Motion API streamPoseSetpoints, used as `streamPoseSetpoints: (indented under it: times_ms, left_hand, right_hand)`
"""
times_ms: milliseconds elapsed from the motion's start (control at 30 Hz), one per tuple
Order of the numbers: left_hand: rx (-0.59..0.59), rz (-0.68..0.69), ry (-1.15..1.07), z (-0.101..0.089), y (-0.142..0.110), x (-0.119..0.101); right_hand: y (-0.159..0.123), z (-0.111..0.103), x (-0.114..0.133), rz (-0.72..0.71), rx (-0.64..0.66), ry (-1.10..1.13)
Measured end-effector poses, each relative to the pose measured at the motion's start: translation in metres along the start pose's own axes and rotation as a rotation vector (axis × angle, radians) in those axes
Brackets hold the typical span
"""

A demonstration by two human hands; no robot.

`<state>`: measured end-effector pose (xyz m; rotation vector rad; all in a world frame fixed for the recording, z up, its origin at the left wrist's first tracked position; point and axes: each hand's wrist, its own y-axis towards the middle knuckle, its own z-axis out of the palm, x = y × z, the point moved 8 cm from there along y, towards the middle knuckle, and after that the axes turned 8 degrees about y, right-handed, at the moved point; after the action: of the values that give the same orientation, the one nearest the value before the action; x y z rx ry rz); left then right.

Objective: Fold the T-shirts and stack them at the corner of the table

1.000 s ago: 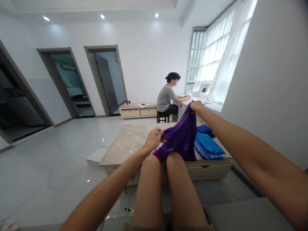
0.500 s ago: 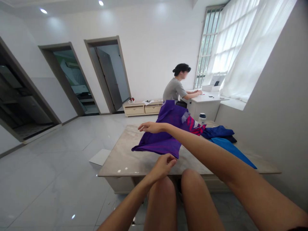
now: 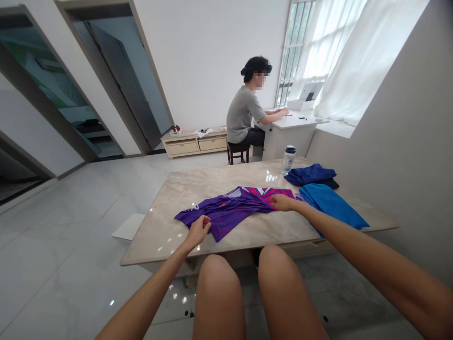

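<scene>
A purple jersey [image 3: 230, 210] with pink stripes at its far end lies spread on the marble table [image 3: 170, 198] in front of my knees. My left hand [image 3: 199, 229] is closed, pinching the jersey's near left edge. Over at the right end of the jersey, my right hand [image 3: 282, 202] pinches the cloth by the pink-striped part. Both arms reach out over my bare knees.
Folded blue clothes [image 3: 331, 200] and a darker blue garment [image 3: 311, 174] lie at the table's right. A water bottle [image 3: 288, 159] stands at the far edge. A person [image 3: 246, 115] sits at a white desk [image 3: 292, 130] by the window. A white board [image 3: 129, 226] lies on the floor.
The jersey, held up in the air a second ago, has come down flat on the table. My right hand moved from the left over to the right end; my left hand stayed low.
</scene>
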<state>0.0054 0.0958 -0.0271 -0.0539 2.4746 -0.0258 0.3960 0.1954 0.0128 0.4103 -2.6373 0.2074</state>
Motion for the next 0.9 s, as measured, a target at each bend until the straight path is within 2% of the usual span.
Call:
streamPoseSetpoints:
  times_ms: [100,200,267,433,533,633,733,800,900]
  left_hand:
    - [-0.071,0.053,0.052,-0.005,0.034,-0.004]
    - [-0.135,0.075,0.145,-0.014,0.078,-0.007]
    - [-0.141,0.054,0.201,-0.012,0.11,0.0]
    - [-0.065,-0.041,0.241,0.018,0.181,0.031]
    - [0.06,-0.079,0.283,0.043,0.208,0.04]
    - [0.228,-0.013,0.342,0.063,0.217,0.034]
    - [0.315,0.089,0.326,0.075,0.207,0.022]
    - [0.266,0.12,0.264,0.071,0.195,0.015]
    - [0.12,0.08,0.058,0.039,0.175,0.003]
  right_hand:
    - [0.013,0.022,-0.022,0.052,0.034,0.006]
    - [0.039,0.037,-0.038,0.084,-0.043,0.036]
    - [0.061,0.047,-0.048,0.091,-0.12,0.036]
    - [0.125,0.071,-0.073,0.099,-0.234,-0.006]
    - [0.16,0.081,-0.085,0.145,-0.242,-0.014]
    - [0.181,0.086,-0.085,0.159,-0.217,-0.016]
    - [0.182,0.09,-0.074,0.11,-0.169,0.018]
    - [0.172,0.083,-0.065,0.083,-0.18,0.096]
    - [0.147,0.047,-0.044,0.029,-0.284,0.254]
